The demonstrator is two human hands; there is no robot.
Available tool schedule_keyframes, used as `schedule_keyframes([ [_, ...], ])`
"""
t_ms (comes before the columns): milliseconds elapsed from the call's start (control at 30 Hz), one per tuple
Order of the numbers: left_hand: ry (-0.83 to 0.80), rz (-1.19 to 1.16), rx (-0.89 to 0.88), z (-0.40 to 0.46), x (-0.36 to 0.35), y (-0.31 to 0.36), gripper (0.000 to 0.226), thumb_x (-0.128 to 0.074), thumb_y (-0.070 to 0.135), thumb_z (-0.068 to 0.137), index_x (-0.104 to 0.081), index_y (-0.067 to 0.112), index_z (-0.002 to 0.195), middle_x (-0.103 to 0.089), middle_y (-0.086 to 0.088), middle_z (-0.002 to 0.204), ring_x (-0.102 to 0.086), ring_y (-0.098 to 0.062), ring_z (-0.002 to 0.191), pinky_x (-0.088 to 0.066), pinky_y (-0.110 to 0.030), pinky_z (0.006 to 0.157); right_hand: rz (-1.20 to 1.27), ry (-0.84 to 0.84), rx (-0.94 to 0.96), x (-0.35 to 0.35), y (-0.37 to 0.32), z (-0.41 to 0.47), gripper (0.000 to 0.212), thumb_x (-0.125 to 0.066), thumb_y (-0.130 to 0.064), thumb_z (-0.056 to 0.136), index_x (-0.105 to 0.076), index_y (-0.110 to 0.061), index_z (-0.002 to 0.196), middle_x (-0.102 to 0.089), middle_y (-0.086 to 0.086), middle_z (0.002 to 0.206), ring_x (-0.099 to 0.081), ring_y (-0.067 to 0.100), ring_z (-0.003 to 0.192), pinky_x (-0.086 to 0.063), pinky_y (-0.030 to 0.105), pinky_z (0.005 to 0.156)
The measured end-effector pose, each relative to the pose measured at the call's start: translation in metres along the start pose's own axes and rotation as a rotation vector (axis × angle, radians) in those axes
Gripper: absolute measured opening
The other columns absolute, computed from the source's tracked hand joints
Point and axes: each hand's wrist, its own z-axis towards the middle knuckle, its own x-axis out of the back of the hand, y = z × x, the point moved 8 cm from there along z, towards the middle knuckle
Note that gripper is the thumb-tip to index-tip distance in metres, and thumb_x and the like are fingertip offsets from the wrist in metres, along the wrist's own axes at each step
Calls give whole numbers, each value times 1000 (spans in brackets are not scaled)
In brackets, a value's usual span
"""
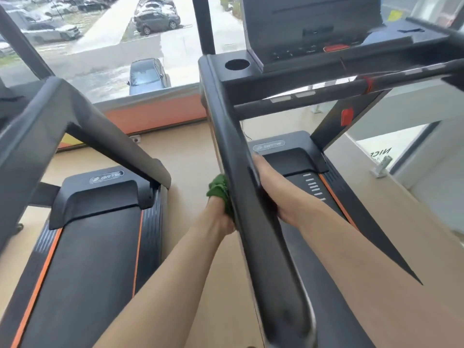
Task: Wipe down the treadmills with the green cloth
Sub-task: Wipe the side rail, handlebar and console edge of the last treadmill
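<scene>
- The left arm reaches forward from the bottom of the view, forearm bare and nearly straight, up to the outer side of the rail (241, 187) of the right treadmill (296, 156).
- The left hand (218, 219) is clenched round the cloth (218, 189), knuckles toward the camera, pressing the cloth against the rail's left face.
- The cloth is green and bunched; most of it bulges out above the fist, and a strip runs down between the hand and the rail.
- The right arm comes in from the lower right, forearm bare, crossing over the right treadmill's deck to the inner side of the same rail.
- The right hand (268, 182) lies along the rail's right face, fingers stretched forward and upward along it. The rail hides the palm side, so whether the thumb wraps round cannot be told.
- The two hands sit on opposite sides of the rail, roughly level, with the rail between them.
- The rail slopes from the near bottom of the view up to the console (311, 28), which has a round cup holder (237, 64) at its left corner and a red button (336, 48) under the screen.
- A crossbar (326, 90) runs rightward below the console.
- A second treadmill (100, 222) stands to the left, with orange stripes along its belt edges, well apart from both hands.
- Beyond both machines is a window (113, 46) showing parked cars (155, 21) outside.
</scene>
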Motion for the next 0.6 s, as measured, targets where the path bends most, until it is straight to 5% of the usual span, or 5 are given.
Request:
schedule_keyframes([
  [100,-10,38,-51,4,-6,24,50,-49,60,95,-71,16,107,-77,-12,102,-74,-28,83,-61,-43,76,64,109,-2,16,-3,10,54,-39,-75,92,-68,-31,106,-70,-2,90,-66,18,93,-53,36,96],
  [200,26,30,-195,-36,-10,28,32,-42,42,106,-64,19,106,-72,-8,114,-69,-19,80,-59,-24,66,118,96,-44,16,6,11,76,-38,-82,85,-49,-31,141,-64,-2,123,-65,21,110,-46,42,108],
  [300,20,517,-568,-86,-19,25,36,-46,24,107,-44,22,143,-35,2,154,-47,-7,131,-39,-4,97,192,70,-54,16,7,7,72,-42,-71,93,-60,-13,130,-75,3,110,-73,10,96,-53,27,96],
  [400,3,814,-655,-95,-33,31,79,-52,35,103,1,30,162,8,9,168,3,-3,153,-4,-18,119,297,91,-50,29,5,1,64,-33,-58,102,-68,-4,98,-75,10,76,-71,15,65,-56,26,75],
  [600,180,1046,-529,-21,-58,116,80,-50,36,103,-1,7,159,-20,-28,158,-31,-42,142,-32,-44,114,305,21,-21,9,-2,-4,76,-37,-70,92,-63,-12,134,-60,16,137,-56,32,123,-36,42,115],
])
